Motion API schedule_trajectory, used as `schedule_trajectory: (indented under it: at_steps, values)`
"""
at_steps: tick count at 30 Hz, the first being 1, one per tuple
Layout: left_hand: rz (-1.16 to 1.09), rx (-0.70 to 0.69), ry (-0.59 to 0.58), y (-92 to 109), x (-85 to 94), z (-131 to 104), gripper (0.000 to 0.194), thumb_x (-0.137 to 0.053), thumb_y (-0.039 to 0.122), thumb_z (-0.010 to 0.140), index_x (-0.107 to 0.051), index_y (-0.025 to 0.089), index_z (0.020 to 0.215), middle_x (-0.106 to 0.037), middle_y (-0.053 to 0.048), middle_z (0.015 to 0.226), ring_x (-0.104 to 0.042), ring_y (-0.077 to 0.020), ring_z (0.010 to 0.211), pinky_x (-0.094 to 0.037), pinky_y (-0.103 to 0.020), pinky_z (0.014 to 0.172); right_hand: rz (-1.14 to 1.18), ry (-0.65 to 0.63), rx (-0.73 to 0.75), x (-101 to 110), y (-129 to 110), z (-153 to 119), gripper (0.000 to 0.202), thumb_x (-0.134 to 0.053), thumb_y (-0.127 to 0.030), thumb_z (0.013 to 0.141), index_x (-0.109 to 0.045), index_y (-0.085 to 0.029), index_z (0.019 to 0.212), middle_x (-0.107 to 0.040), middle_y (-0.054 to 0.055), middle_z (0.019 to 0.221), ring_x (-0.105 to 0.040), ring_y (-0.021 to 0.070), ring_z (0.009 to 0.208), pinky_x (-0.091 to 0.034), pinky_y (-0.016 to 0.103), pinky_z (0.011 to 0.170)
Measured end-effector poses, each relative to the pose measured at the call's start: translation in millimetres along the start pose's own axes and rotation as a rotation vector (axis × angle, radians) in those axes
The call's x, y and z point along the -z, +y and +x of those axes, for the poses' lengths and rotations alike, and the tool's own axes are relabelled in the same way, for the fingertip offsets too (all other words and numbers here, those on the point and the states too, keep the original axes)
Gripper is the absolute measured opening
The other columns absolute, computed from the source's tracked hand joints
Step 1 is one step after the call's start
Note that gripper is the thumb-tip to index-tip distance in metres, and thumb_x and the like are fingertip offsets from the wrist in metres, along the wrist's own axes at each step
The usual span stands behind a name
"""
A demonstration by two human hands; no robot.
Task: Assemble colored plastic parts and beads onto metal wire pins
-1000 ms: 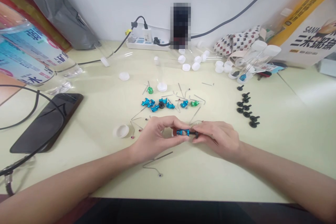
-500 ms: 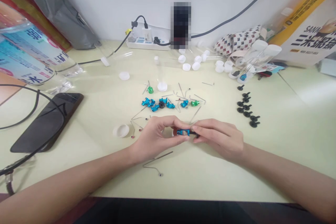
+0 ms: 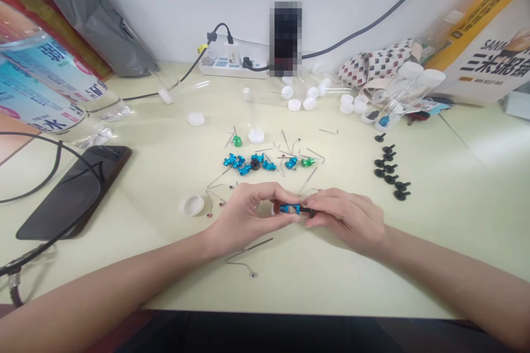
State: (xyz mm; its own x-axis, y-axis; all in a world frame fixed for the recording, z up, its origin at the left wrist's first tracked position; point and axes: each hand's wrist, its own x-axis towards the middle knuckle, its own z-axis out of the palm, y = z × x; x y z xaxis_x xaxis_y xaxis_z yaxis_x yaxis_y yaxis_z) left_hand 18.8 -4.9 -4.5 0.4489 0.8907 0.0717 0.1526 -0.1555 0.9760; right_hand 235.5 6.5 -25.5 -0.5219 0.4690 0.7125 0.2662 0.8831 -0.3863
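Note:
Between thumb and fingers my left hand point(image 3: 259, 209) pinches a small blue metal fitting point(image 3: 290, 209) with an opening through its body. My right hand point(image 3: 345, 215) grips a black thumb screw point(image 3: 311, 212) whose shaft meets the right end of the fitting; how deep it sits I cannot tell. Beyond my hands lies a row of similar blue fittings point(image 3: 269, 166), with a black knob-like piece point(image 3: 255, 165) and a green fitting point(image 3: 307, 162) among them. Thin bent metal rods are strewn around these. One bent rod point(image 3: 248, 251) rests nearer the table edge.
Several black thumb screws point(image 3: 390, 179) lie at right. White caps point(image 3: 294, 105) and clear tubes point(image 3: 409, 91) are at the back, before a power strip point(image 3: 234, 69). At left are a phone point(image 3: 77, 193), cable and water bottles point(image 3: 53, 77). A white cap point(image 3: 193, 206) sits by my left hand.
My right hand's fingers have shifted slightly on the black thumb screw, showing more of its head. My left hand and the blue fitting stay nearly still.

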Motion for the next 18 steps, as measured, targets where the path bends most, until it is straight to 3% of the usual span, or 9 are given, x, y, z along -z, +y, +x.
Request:
schedule_trajectory:
  at_steps: [13,18]
  values:
    - [0.015,-0.011,0.0,1.6,-0.7,1.0,0.015,-0.068,0.021,0.076,-0.068,0.016,0.091,-0.071,-0.006,0.088,-0.064,-0.0172,0.081,-0.051,-0.03,0.076,-0.006,-0.023,0.068,0.2,1.5,0.1,0.023,-0.067,-0.01,0.077,-0.06,-0.01,0.098,-0.066,0.011,0.085,-0.065,0.0151,0.079,-0.058,0.024,0.064]
    - [0.006,0.013,0.015,2.4,-1.7,2.0,0.016,-0.069,0.022,0.076,-0.069,0.016,0.091,-0.07,-0.005,0.085,-0.062,-0.016,0.076,-0.05,-0.03,0.073,0.046,-0.068,0.01,0.9,0.0,-1.4,0.025,-0.059,-0.004,0.081,-0.059,-0.01,0.105,-0.065,0.012,0.095,-0.065,0.0137,0.083,-0.059,0.022,0.069]
